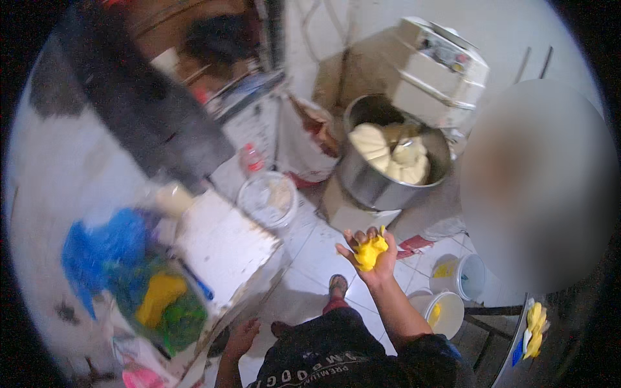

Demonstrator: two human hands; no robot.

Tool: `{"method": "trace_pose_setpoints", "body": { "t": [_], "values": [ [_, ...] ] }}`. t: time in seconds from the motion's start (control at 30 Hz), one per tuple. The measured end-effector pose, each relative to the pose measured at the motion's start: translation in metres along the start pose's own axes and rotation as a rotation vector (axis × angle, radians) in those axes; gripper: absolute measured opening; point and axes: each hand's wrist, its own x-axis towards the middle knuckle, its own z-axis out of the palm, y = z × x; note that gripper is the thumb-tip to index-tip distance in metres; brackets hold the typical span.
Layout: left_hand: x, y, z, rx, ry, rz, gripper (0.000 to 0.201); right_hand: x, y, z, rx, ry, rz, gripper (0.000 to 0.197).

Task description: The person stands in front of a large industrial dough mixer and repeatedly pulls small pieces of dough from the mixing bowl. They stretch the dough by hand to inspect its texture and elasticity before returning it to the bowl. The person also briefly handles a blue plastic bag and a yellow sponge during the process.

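Palm up, my right hand (383, 266) holds a lump of soft yellow margarine (370, 252), its fingers curled loosely around it. This hand is raised over the tiled floor, on the near side of a steel mixer bowl (388, 196). In the bowl lie large, pale, folded pieces of dough (370, 145). My left hand (243, 336) hangs low beside my body, near the white-topped table; its fingers look loose and nothing shows in them. Two white buckets (447, 313) with yellow smears inside stand on the floor right of my right forearm.
A cream mixer body (440, 71) rises behind the bowl. On the left are a white-topped table (226, 249), a blue plastic bag (107, 255) and a lidded tub (266, 200). A dark table edge (517, 349) holds yellow lumps (534, 330). A blurred patch hides the far right.
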Motion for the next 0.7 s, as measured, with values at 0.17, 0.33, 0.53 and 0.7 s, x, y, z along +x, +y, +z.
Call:
{"method": "trace_pose_setpoints", "body": {
  "t": [0.17,0.33,0.53,0.7],
  "values": [
    [0.074,0.120,0.035,0.229,0.108,0.269,0.036,0.014,-0.140,-0.091,-0.108,0.162,-0.079,0.018],
    [0.150,0.190,0.064,0.263,0.238,0.521,0.029,0.066,-0.228,-0.083,-0.349,0.417,-0.337,0.022],
    [0.211,0.247,0.049,0.517,0.360,0.546,0.025,0.197,-0.276,-0.044,-0.558,0.352,-0.149,0.027],
    [0.286,0.253,0.019,1.057,0.497,0.965,0.023,0.298,-0.284,-0.155,-1.864,0.007,0.311,0.041]
  ]
}}
